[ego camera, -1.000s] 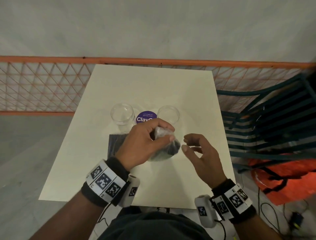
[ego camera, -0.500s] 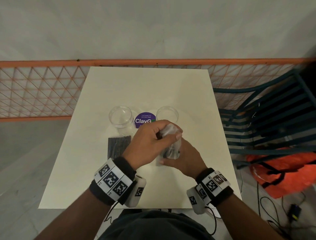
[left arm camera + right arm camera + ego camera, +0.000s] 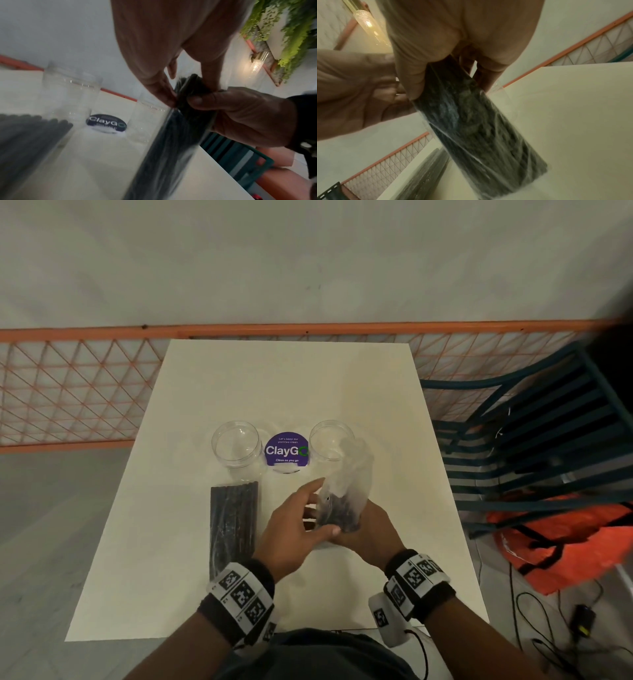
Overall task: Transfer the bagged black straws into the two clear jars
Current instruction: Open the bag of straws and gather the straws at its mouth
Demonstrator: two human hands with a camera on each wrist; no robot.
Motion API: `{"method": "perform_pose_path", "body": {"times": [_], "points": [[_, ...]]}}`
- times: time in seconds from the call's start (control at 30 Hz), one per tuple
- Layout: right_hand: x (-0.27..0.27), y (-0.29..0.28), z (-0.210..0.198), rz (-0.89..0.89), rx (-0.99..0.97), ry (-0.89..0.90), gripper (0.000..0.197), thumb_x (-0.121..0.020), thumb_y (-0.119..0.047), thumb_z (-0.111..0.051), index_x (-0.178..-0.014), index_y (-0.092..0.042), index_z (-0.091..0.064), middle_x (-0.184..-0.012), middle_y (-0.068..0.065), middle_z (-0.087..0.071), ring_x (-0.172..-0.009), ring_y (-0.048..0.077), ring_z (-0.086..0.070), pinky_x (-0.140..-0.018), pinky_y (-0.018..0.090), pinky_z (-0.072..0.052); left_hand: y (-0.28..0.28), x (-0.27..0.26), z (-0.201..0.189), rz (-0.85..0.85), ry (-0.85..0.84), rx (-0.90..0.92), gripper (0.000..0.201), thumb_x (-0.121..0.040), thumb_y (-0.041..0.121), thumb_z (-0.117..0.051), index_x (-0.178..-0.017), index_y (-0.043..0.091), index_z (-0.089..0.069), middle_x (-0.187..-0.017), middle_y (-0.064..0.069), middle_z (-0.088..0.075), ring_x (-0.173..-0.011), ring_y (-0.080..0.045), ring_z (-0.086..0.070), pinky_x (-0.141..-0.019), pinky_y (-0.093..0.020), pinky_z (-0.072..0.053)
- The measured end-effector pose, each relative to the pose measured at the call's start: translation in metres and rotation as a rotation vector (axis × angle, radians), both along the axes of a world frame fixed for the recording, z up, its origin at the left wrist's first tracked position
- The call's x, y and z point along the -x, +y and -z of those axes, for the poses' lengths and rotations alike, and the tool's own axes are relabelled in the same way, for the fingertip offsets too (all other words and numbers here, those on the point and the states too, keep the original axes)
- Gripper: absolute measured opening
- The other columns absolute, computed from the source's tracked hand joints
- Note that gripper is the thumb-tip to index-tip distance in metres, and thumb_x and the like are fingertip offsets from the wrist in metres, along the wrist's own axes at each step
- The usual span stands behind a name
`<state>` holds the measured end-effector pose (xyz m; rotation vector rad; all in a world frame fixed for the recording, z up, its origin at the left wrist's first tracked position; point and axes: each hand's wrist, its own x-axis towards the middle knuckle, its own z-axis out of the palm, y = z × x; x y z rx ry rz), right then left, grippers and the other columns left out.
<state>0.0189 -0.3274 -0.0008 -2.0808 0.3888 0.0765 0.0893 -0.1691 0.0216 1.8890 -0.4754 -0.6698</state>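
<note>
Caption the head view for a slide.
Right hand grips an upright bag of black straws; two clear jars wait empty.

Right jar partly hidden behind bag.

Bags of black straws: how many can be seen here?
2. One bag lies flat on the table, before the left jar. The other bag stands upright, gripped by the right hand.

Office pantry/café: "ClayGo" clean-up sticker, plant wall.
</note>
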Motion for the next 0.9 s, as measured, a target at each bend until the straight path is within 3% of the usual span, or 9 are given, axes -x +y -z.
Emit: {"method": "perform_pose_path", "body": {"times": [0.1,0.23,0.33,0.4,0.47,0.53,0.67,0.77,0.9], "points": [[0.004,-0.001,0.01,0.057,-0.039,0.04,0.04,-0.067,-0.027,-0.086,-0.102,-0.032,-0.066,-0.088,-0.021,-0.067,-0.082,-0.009,-0.062,-0.073,0.016,-0.049,-0.002,0.005,0.013,-0.056,0.025,0.064,0.062,-0.078,0.01,-0.08,-0.129,0.035,-0.054,-0.118,0.007,-0.066,-0.103,-0.011,-0.065,-0.091,-0.038,-0.059],[0.005,-0.002,0.013,0.123,-0.074,-0.021,0.05,-0.069,-0.012,-0.085,-0.094,-0.042,-0.053,-0.082,-0.032,-0.066,-0.078,-0.011,-0.062,-0.066,0.006,-0.046,0.0,0.007,0.021,-0.078,0.0,0.127,0.054,-0.082,0.009,-0.077,-0.109,0.053,-0.06,-0.117,0.006,-0.066,-0.105,-0.011,-0.064,-0.088,-0.024,-0.056],[0.005,0.0,0.014,0.117,-0.076,-0.051,0.057,-0.072,-0.009,-0.081,-0.099,-0.048,-0.05,-0.091,-0.041,-0.062,-0.082,-0.015,-0.061,-0.068,0.002,-0.044,0.002,0.004,0.029,-0.042,-0.204,-0.057,0.009,-0.084,0.027,-0.076,-0.088,0.027,-0.068,-0.096,0.001,-0.062,-0.089,-0.015,-0.063,-0.081,-0.033,-0.058],[0.005,0.003,0.018,0.103,-0.094,-0.052,0.065,-0.071,-0.012,-0.082,-0.103,-0.056,-0.047,-0.097,-0.033,-0.064,-0.087,-0.011,-0.062,-0.071,0.004,-0.045,0.005,0.003,0.038,0.024,-0.292,-0.181,0.016,-0.086,0.031,-0.073,-0.078,0.019,-0.067,-0.084,0.001,-0.062,-0.08,-0.015,-0.061,-0.074,-0.036,-0.058],[0.005,0.005,0.019,0.106,-0.112,-0.046,0.066,-0.07,-0.016,-0.085,-0.105,-0.057,-0.046,-0.096,-0.024,-0.067,-0.088,-0.011,-0.063,-0.072,0.005,-0.047,0.007,0.003,0.042,0.023,-0.163,-0.08,0.005,-0.088,0.019,-0.071,-0.091,0.014,-0.071,-0.087,0.001,-0.072,-0.083,-0.013,-0.068,-0.077,-0.035,-0.059],[0.004,0.007,0.022,0.143,-0.132,-0.058,0.062,-0.07,-0.017,-0.087,-0.104,-0.048,-0.046,-0.092,-0.022,-0.065,-0.084,-0.017,-0.061,-0.069,0.003,-0.046,0.009,0.002,0.047,0.006,-0.044,-0.013,0.019,-0.09,0.01,-0.066,-0.107,0.016,-0.07,-0.097,0.004,-0.076,-0.093,-0.012,-0.071,-0.083,-0.031,-0.057],[0.002,0.011,0.027,0.162,-0.158,-0.063,0.06,-0.067,-0.018,-0.089,-0.111,-0.033,-0.05,-0.094,-0.023,-0.063,-0.084,-0.02,-0.06,-0.068,0.002,-0.045,0.013,0.0,0.052,-0.008,0.037,-0.041,0.016,-0.09,0.011,-0.062,-0.102,0.018,-0.07,-0.088,-0.003,-0.074,-0.083,-0.024,-0.068,-0.074,-0.04,-0.055],[-0.001,0.014,0.028,0.154,-0.111,-0.026,0.055,-0.069,-0.025,-0.088,-0.107,-0.032,-0.049,-0.09,-0.027,-0.057,-0.082,-0.028,-0.054,-0.067,-0.003,-0.041,0.017,0.0,0.05,0.076,0.193,-0.069,0.022,-0.087,0.01,-0.057,-0.106,0.016,-0.066,-0.078,0.01,-0.07,-0.071,-0.012,-0.059,-0.064,-0.021,-0.047],[-0.001,0.013,0.027,0.19,-0.136,-0.037,0.054,-0.07,-0.014,-0.087,-0.093,-0.042,-0.048,-0.086,-0.022,-0.061,-0.079,-0.022,-0.058,-0.067,0.001,-0.044,0.022,0.0,0.041,0.152,0.293,0.003,0.067,-0.078,0.003,-0.053,-0.141,0.023,-0.042,-0.124,0.0,-0.066,-0.115,-0.023,-0.064,-0.081,-0.023,-0.05]]}}
